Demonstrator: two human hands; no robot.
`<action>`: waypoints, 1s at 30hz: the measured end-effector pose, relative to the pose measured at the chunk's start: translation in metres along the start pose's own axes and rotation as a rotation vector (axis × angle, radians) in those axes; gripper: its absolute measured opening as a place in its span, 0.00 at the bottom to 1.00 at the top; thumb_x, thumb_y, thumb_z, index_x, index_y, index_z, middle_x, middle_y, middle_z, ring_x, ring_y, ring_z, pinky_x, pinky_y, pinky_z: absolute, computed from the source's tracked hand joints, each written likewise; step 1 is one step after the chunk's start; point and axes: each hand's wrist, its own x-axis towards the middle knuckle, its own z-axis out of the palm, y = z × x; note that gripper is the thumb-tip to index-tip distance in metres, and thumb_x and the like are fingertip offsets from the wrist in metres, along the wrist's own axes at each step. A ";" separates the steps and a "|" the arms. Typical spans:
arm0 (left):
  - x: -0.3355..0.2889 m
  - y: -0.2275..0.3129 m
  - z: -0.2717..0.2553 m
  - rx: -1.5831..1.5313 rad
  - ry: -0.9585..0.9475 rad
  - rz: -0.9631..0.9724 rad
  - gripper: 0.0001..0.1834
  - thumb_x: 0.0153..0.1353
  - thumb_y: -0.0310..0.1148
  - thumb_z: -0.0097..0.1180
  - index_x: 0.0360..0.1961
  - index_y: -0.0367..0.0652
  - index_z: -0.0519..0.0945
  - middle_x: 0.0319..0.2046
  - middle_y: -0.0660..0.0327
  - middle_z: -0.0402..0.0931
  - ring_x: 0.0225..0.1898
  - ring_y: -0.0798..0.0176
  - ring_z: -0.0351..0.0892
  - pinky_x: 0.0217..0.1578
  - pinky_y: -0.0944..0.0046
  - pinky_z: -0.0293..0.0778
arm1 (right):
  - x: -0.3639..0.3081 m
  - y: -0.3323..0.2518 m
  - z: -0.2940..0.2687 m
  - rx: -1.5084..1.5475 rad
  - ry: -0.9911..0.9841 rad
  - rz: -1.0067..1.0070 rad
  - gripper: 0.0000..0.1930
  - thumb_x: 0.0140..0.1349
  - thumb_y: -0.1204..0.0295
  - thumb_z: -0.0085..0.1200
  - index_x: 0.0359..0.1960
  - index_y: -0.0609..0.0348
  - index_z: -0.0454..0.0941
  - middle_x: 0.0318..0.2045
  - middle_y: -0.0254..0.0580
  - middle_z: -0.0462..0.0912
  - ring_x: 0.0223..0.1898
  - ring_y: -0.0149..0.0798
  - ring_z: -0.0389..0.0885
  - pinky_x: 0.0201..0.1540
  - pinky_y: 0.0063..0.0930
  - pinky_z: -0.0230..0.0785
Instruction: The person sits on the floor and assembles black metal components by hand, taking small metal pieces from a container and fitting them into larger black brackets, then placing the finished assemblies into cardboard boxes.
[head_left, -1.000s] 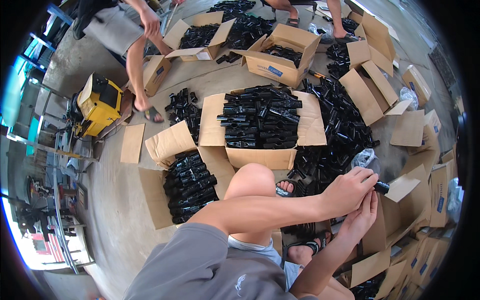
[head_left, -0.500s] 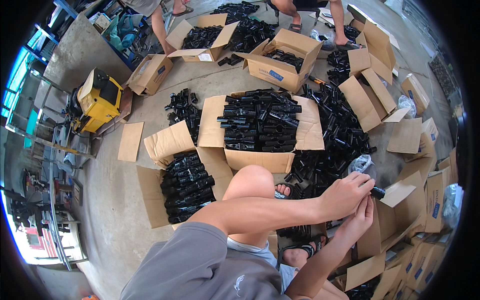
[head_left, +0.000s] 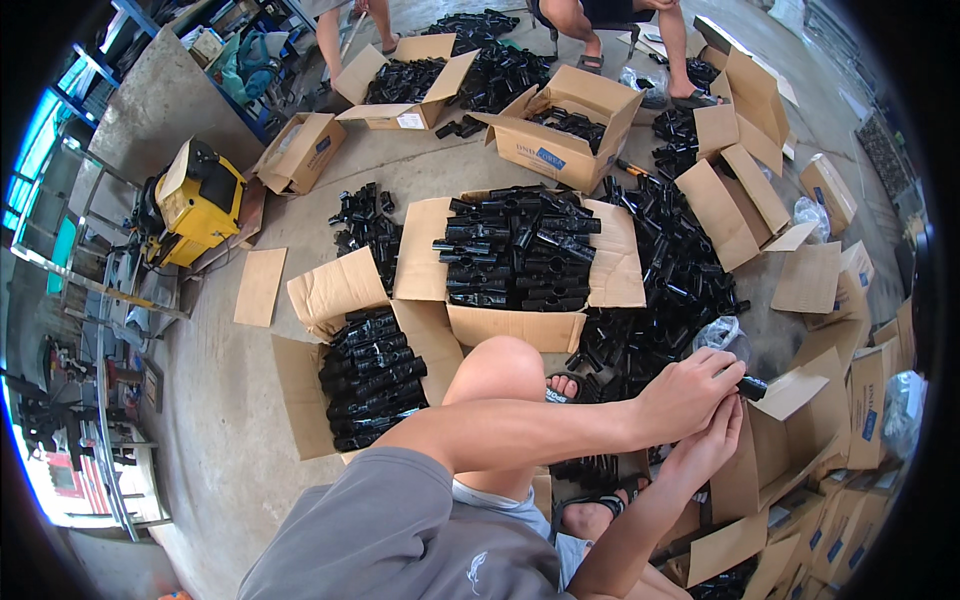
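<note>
My left hand point(head_left: 690, 388) reaches across to the right with its fingers closed around a short black tubular part point(head_left: 752, 387). One end of the part sticks out past the fingertips; the rest is covered. Just below, my right hand point(head_left: 708, 440) is closed on the same part from underneath. Beside the hands is a clear plastic bag point(head_left: 718, 335) on the floor. In front of my knees an open carton point(head_left: 515, 328) is filled with stacked black tubular parts point(head_left: 520, 250). Another open carton point(head_left: 300, 385) at the left holds a row of wrapped-looking black parts point(head_left: 372, 380).
Loose black parts point(head_left: 680, 250) lie heaped on the floor to the right. Empty-looking cartons point(head_left: 790, 440) crowd the right side. Further open cartons point(head_left: 540, 150) stand at the back, where two other people point(head_left: 570, 25) are. A yellow machine point(head_left: 205, 205) sits at the left.
Both hands keep their hold on the black part and have barely moved. At the back left, a person's leg and foot have shifted.
</note>
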 end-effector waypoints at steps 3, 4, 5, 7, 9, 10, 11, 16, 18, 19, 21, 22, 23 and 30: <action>0.001 0.000 -0.001 0.004 0.000 0.010 0.22 0.56 0.27 0.63 0.52 0.32 0.76 0.47 0.49 0.77 0.49 0.46 0.79 0.44 0.56 0.82 | 0.002 -0.001 -0.001 -0.014 0.006 0.003 0.17 0.78 0.66 0.48 0.62 0.63 0.72 0.57 0.41 0.79 0.57 0.37 0.79 0.58 0.33 0.74; 0.001 0.000 -0.001 0.003 0.004 0.016 0.22 0.56 0.27 0.62 0.52 0.32 0.76 0.47 0.49 0.77 0.49 0.46 0.79 0.44 0.56 0.82 | 0.003 -0.002 -0.001 0.018 0.005 0.035 0.17 0.78 0.66 0.48 0.62 0.63 0.72 0.57 0.41 0.79 0.57 0.37 0.79 0.58 0.33 0.74; 0.001 0.000 -0.001 0.004 0.004 0.018 0.22 0.56 0.27 0.62 0.52 0.32 0.76 0.47 0.49 0.77 0.49 0.46 0.79 0.44 0.56 0.82 | 0.003 -0.002 0.000 0.020 0.004 0.034 0.17 0.78 0.66 0.48 0.62 0.63 0.72 0.57 0.41 0.79 0.57 0.37 0.79 0.58 0.33 0.74; 0.001 0.001 -0.001 0.018 0.004 -0.006 0.21 0.57 0.27 0.62 0.53 0.32 0.76 0.48 0.49 0.77 0.50 0.46 0.79 0.44 0.56 0.82 | 0.001 -0.002 0.003 0.016 0.003 0.056 0.17 0.78 0.67 0.48 0.62 0.63 0.71 0.58 0.42 0.78 0.58 0.37 0.78 0.58 0.33 0.74; 0.001 0.001 0.000 0.013 0.000 0.002 0.21 0.58 0.27 0.61 0.53 0.32 0.76 0.48 0.49 0.77 0.50 0.46 0.79 0.44 0.56 0.82 | -0.005 -0.004 0.012 0.025 0.019 0.006 0.16 0.77 0.67 0.48 0.60 0.63 0.71 0.55 0.42 0.79 0.56 0.36 0.79 0.56 0.32 0.74; 0.002 0.001 0.001 0.007 -0.004 0.006 0.21 0.58 0.27 0.61 0.53 0.32 0.76 0.48 0.48 0.77 0.50 0.46 0.79 0.44 0.56 0.82 | -0.006 -0.005 0.014 0.032 0.037 -0.040 0.15 0.77 0.68 0.49 0.58 0.63 0.71 0.53 0.42 0.80 0.53 0.34 0.80 0.55 0.31 0.75; 0.001 0.002 0.000 0.007 -0.005 0.007 0.21 0.58 0.27 0.61 0.53 0.32 0.76 0.48 0.48 0.77 0.50 0.46 0.79 0.44 0.56 0.82 | -0.006 -0.004 0.012 0.032 0.037 -0.041 0.15 0.77 0.68 0.49 0.58 0.63 0.71 0.53 0.42 0.80 0.53 0.34 0.80 0.55 0.31 0.75; 0.002 0.002 -0.002 0.007 0.010 0.000 0.21 0.58 0.27 0.61 0.53 0.33 0.76 0.48 0.49 0.77 0.50 0.46 0.79 0.44 0.56 0.82 | -0.005 -0.003 0.011 0.047 0.017 0.008 0.14 0.78 0.67 0.48 0.57 0.62 0.72 0.52 0.41 0.80 0.53 0.35 0.80 0.54 0.32 0.75; 0.001 0.001 -0.001 0.003 0.004 -0.005 0.21 0.58 0.27 0.61 0.53 0.33 0.76 0.48 0.49 0.77 0.50 0.46 0.79 0.43 0.56 0.82 | -0.008 -0.004 0.017 0.048 0.036 0.004 0.14 0.78 0.67 0.48 0.57 0.63 0.72 0.52 0.41 0.80 0.53 0.35 0.80 0.54 0.32 0.76; 0.000 0.001 0.000 -0.001 -0.003 -0.010 0.21 0.58 0.27 0.61 0.53 0.33 0.76 0.48 0.49 0.77 0.50 0.46 0.79 0.43 0.56 0.82 | -0.009 -0.005 0.018 0.049 0.056 0.000 0.14 0.78 0.67 0.48 0.57 0.63 0.72 0.52 0.41 0.80 0.53 0.35 0.80 0.54 0.32 0.76; 0.000 0.003 0.001 0.009 -0.011 -0.008 0.20 0.58 0.27 0.61 0.53 0.34 0.76 0.48 0.49 0.77 0.50 0.46 0.79 0.43 0.56 0.83 | -0.008 0.001 0.012 0.061 0.043 -0.027 0.14 0.77 0.67 0.48 0.57 0.63 0.72 0.52 0.41 0.80 0.53 0.35 0.80 0.54 0.31 0.76; 0.000 0.003 0.001 0.017 -0.019 -0.013 0.20 0.58 0.27 0.61 0.53 0.34 0.76 0.48 0.49 0.77 0.50 0.47 0.79 0.43 0.56 0.83 | -0.007 0.003 0.011 0.069 0.032 -0.049 0.15 0.77 0.67 0.49 0.57 0.63 0.72 0.52 0.41 0.80 0.53 0.35 0.80 0.54 0.31 0.76; 0.000 0.002 0.001 0.019 -0.023 -0.013 0.20 0.58 0.27 0.61 0.53 0.34 0.76 0.48 0.49 0.77 0.50 0.47 0.79 0.43 0.56 0.83 | -0.006 0.003 0.011 0.072 0.034 -0.047 0.15 0.77 0.67 0.49 0.57 0.63 0.72 0.52 0.41 0.80 0.53 0.35 0.80 0.54 0.31 0.76; 0.001 0.005 -0.001 0.000 -0.008 -0.018 0.20 0.58 0.27 0.61 0.53 0.34 0.77 0.48 0.49 0.77 0.50 0.46 0.79 0.43 0.56 0.83 | -0.005 0.007 0.010 0.028 0.054 -0.059 0.18 0.78 0.64 0.46 0.61 0.62 0.73 0.55 0.42 0.79 0.54 0.36 0.81 0.56 0.32 0.75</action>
